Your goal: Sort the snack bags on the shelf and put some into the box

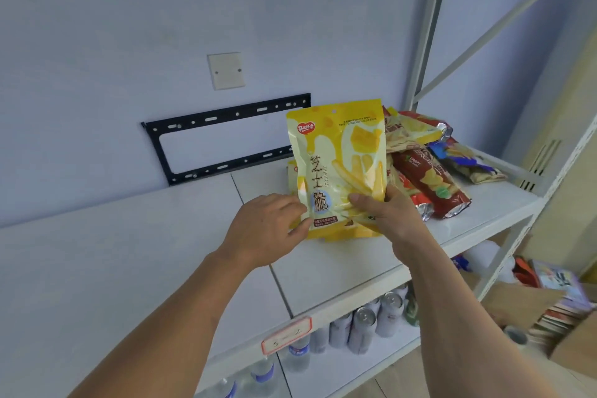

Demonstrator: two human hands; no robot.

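A yellow cheese-stick snack bag (339, 152) stands upright on the white shelf (135, 236), held at its lower part by both hands. My left hand (268, 226) pinches its lower left edge. My right hand (384, 213) grips its lower right corner, thumb on the front. Behind it lies another yellow bag (292, 171), mostly hidden. To the right sits a pile of snack bags (429, 168): red, yellow and blue ones lying on each other. The box cannot be made out for sure.
A black metal bracket (226, 139) is fixed to the wall behind the shelf. The shelf's upright post (423, 42) rises at the right. Cans (365, 323) and water bottles (297, 352) stand on the lower shelf. Cardboard and stacked books (555, 307) lie at the lower right.
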